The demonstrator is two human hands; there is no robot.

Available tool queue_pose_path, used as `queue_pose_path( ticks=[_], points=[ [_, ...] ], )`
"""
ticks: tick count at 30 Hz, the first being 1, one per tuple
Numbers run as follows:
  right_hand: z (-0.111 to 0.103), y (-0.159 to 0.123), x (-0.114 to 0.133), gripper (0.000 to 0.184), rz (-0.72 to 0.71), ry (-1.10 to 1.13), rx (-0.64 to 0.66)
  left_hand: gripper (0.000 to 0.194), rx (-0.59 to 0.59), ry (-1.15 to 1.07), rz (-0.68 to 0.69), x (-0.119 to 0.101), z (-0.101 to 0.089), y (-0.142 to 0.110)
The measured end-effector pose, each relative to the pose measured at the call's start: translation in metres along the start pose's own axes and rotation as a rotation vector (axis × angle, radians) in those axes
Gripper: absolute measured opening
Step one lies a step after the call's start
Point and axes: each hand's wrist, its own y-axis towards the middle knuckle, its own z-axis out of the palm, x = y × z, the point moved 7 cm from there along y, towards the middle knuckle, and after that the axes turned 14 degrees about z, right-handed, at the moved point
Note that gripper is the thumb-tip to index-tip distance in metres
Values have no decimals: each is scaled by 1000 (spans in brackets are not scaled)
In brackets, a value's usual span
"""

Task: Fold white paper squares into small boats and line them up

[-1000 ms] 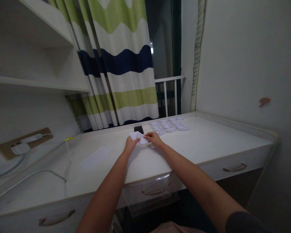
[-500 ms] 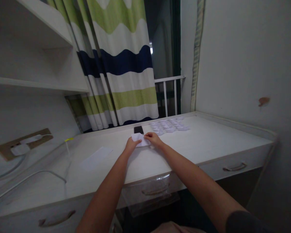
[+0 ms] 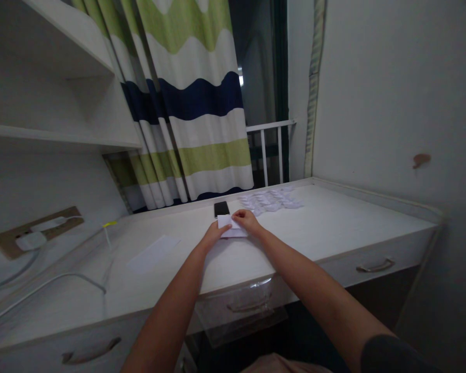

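Left hand (image 3: pixel 213 236) and right hand (image 3: pixel 247 220) close together on a folded white paper sheet (image 3: pixel 231 227), which lies on the desk; pinched or only pressed, cannot tell. Just behind: black rectangular smartphone (image 3: pixel 221 209). Beyond, to the right: flat cluster of small white paper pieces (image 3: pixel 270 201). To the left: flat white paper slip (image 3: pixel 153 254) on the long white laminate desk (image 3: pixel 345 217). White cable (image 3: pixel 46 283) along the left wall. Green, navy and white striped curtain (image 3: pixel 194 98) behind the desk; white metal railing (image 3: pixel 270 137) beside it.
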Motion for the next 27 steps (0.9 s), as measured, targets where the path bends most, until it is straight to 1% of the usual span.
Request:
queue_pose_path(
  ticks=[3,5,8,13,15,19,24,27],
  points=[
    [1,-1,0,11,7,12,8,34,-48,38,22,0,-5,1],
    [3,-1,-1,14,15,31,39,35,-70,80,47,-2,-8,2],
    [6,-1,-2,18,32,45,80,36,-89,113,47,-1,-11,3],
    [4,-1,0,16,42,25,56,38,-131,118,93,-3,-14,5],
    [3,-3,0,16,51,25,55,38,-135,101,137,-7,-14,5],
    [6,-7,3,20,43,31,103,38,-112,98,210,-15,-13,5],
    [9,-7,-1,21,109,78,129,37,-104,135,224,-18,-13,4],
    [10,-7,-3,20,125,75,150,37,-99,141,224,-17,-13,4]
  ],
)
